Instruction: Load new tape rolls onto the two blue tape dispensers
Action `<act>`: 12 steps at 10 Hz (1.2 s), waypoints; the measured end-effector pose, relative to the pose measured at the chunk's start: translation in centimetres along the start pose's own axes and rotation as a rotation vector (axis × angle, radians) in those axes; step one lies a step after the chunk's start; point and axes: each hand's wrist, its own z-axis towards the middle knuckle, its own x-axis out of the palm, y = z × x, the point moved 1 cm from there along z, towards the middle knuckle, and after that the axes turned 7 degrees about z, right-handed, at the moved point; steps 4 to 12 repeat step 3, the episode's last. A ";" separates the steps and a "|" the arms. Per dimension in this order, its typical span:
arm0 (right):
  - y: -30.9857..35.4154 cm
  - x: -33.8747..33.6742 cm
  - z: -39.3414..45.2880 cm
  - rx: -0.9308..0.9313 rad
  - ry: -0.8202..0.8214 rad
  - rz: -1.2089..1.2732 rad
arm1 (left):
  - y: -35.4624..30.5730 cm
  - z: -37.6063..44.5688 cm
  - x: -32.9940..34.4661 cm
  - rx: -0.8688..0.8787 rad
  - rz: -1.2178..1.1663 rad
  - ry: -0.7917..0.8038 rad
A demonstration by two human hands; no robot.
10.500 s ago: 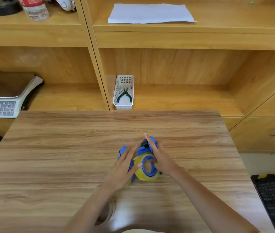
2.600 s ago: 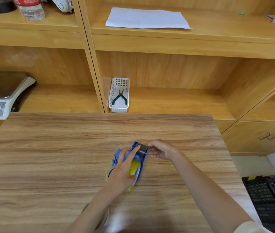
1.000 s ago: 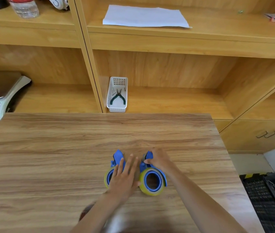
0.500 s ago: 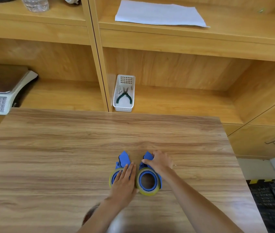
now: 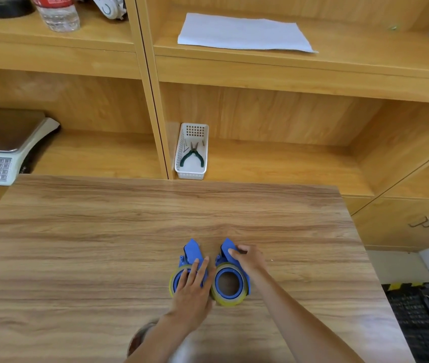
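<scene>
The left hand (image 5: 192,289) is lying flat and open-fingered over the left blue tape dispenser (image 5: 191,254), still covering most of its yellowish roll (image 5: 172,283), while the right hand (image 5: 248,259) is curling onto the head of the right dispenser (image 5: 226,248), though whether it is truly gripping I cannot tell. Compared with half a second ago, little is changing: both dispensers are sitting side by side on the wooden table (image 5: 103,244), the right roll (image 5: 230,283) lying exposed just beside the left hand's fingers.
</scene>
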 end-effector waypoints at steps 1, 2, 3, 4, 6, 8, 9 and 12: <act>-0.6 0.0 0.7 0.015 0.035 0.066 | -0.3 0.1 -0.6 -0.004 0.022 -0.037; -0.5 -0.5 0.5 -0.016 0.078 0.020 | -0.2 0.3 -1.5 -0.013 0.020 -0.101; 0.1 -1.7 -0.1 -0.084 0.103 -0.089 | 0.0 0.6 -2.6 -0.008 0.029 -0.179; 0.1 -1.7 -0.1 -0.084 0.103 -0.089 | 0.0 0.6 -2.6 -0.008 0.029 -0.179; 0.1 -1.7 -0.1 -0.084 0.103 -0.089 | 0.0 0.6 -2.6 -0.008 0.029 -0.179; 0.1 -1.7 -0.1 -0.084 0.103 -0.089 | 0.0 0.6 -2.6 -0.008 0.029 -0.179; 0.1 -1.7 -0.1 -0.084 0.103 -0.089 | 0.0 0.6 -2.6 -0.008 0.029 -0.179; 0.1 -1.7 -0.1 -0.084 0.103 -0.089 | 0.0 0.6 -2.6 -0.008 0.029 -0.179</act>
